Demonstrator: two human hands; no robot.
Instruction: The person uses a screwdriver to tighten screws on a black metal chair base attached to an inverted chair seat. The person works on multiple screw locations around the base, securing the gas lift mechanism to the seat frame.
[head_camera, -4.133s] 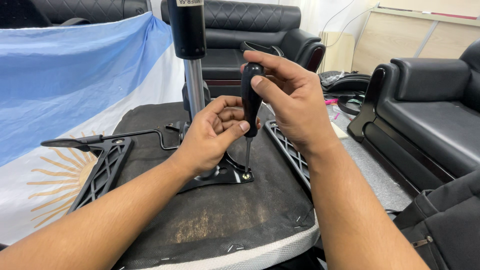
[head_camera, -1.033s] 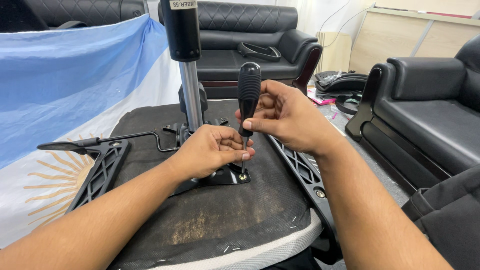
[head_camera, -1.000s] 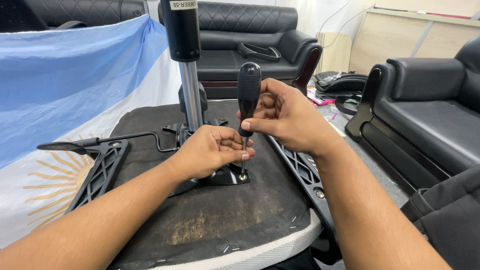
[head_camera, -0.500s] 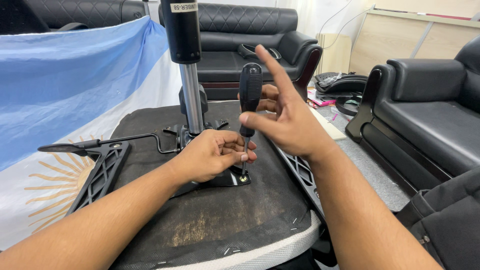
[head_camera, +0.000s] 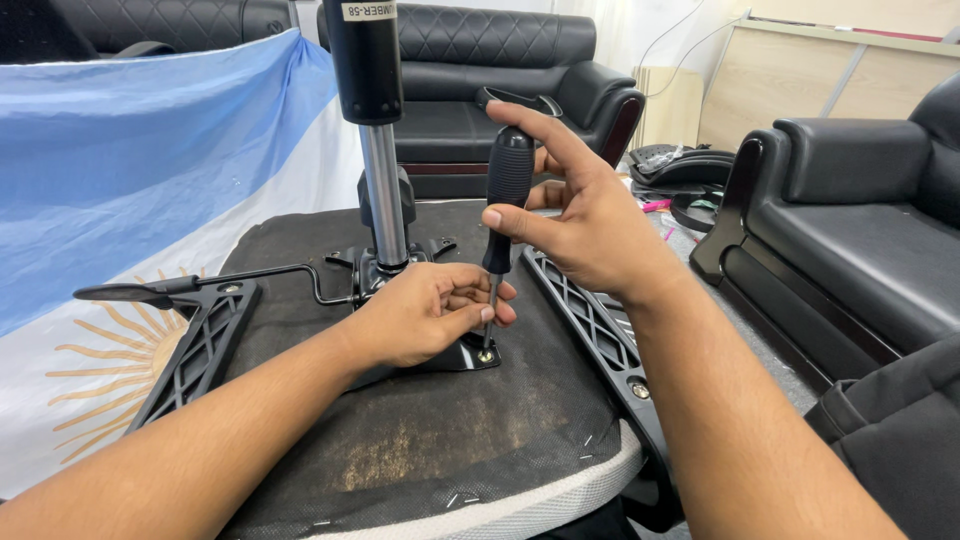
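Black sofas line the room behind an upturned chair seat (head_camera: 420, 440) whose dark fabric underside faces you. Your right hand (head_camera: 590, 225) pinches the one screwdriver (head_camera: 508, 190) by its black handle between thumb and middle fingers, with the index finger stretched up and over the top of the handle rather than wrapped round it. Your left hand (head_camera: 425, 315) lies curled on the seat, its fingertips closed round the thin metal shaft just above the tip. That tip stands upright in a screw (head_camera: 485, 356) at the corner of the black mounting plate (head_camera: 455, 352); whether it is fully seated in the head is hard to tell.

Rising from the plate is one gas cylinder (head_camera: 378, 130), chrome below and black above, with a small white rectangular label at its top edge. One thin lever (head_camera: 190, 287) with a flat black paddle reaches out to the left. Two black lattice brackets flank the plate, a left bracket (head_camera: 195, 355) and a right bracket (head_camera: 600, 325). Draped behind at left is one flag (head_camera: 140, 170), light blue and white with a yellow sun.
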